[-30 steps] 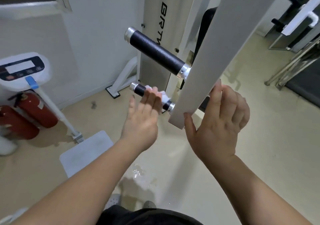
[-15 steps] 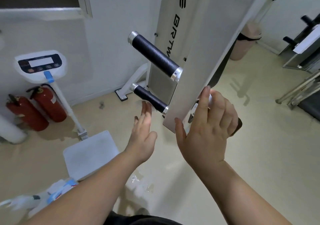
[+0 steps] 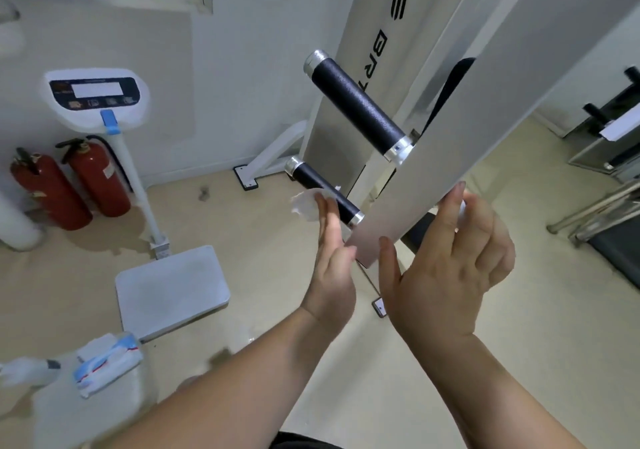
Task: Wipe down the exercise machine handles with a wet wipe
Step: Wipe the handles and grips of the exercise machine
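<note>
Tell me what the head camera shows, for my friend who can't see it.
A person's left hand holds a white wet wipe at the lower black handle of a grey exercise machine, fingers straight. The right hand reaches round the machine's edge, and an upper black handle sticks out above.

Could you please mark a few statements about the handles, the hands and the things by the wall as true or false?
1. Two black handles project from the grey arm, the upper handle above the lower handle. True.
2. The left hand has a white wipe at its fingertips, beside the lower handle. True.
3. The right hand grips the upper handle. False: it holds the grey arm's lower end, below both handles.
4. One green fire extinguisher stands by the wall. False: two red fire extinguishers stand there.
</note>
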Tool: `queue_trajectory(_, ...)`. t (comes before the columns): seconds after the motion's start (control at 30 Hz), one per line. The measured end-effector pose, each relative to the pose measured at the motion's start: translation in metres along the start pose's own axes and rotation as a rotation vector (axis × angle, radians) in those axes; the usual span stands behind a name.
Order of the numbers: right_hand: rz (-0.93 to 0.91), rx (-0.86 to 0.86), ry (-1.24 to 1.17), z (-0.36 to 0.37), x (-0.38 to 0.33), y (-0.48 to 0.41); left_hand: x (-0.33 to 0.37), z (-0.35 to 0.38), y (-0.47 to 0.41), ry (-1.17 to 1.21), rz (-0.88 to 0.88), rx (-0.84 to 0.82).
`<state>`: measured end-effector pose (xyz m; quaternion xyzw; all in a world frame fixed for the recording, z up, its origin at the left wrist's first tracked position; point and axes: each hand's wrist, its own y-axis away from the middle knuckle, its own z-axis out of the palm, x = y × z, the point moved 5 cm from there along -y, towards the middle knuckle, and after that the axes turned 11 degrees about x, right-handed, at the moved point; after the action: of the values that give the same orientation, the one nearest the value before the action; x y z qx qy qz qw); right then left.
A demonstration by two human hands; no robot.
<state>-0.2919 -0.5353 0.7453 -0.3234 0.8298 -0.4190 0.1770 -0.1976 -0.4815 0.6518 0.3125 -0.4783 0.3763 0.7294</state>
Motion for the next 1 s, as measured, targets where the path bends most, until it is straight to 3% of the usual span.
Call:
queue_trajectory(0.13, -0.008, -0.004, -0.021, -0.001, -0.004, 0.000, -0.003, -0.003, 0.002, -0.159, 0.176, -0.007)
queue_trajectory(0.33, -0.032, 0.002, 0.009, -0.004, -0.007, 0.002, 0.018, -0.030, -0.041, -0.487, 0.350, 0.226)
queue_trajectory(0.67, -0.010, -0.013, -0.027, -0.008, -0.005, 0.007, 0.021, -0.038, -0.018, -0.694, 0.648, 0.170)
queue_trajectory(0.87, 0.002, -0.009, -0.047, -0.011, -0.010, 0.008, 0.028, -0.047, -0.053, -0.821, 0.747, 0.276)
queue_trajectory(1.0, -0.005, -0.019, -0.038, -0.011, -0.007, 0.008, 0.032, -0.041, -0.049, -0.845, 0.914, 0.285)
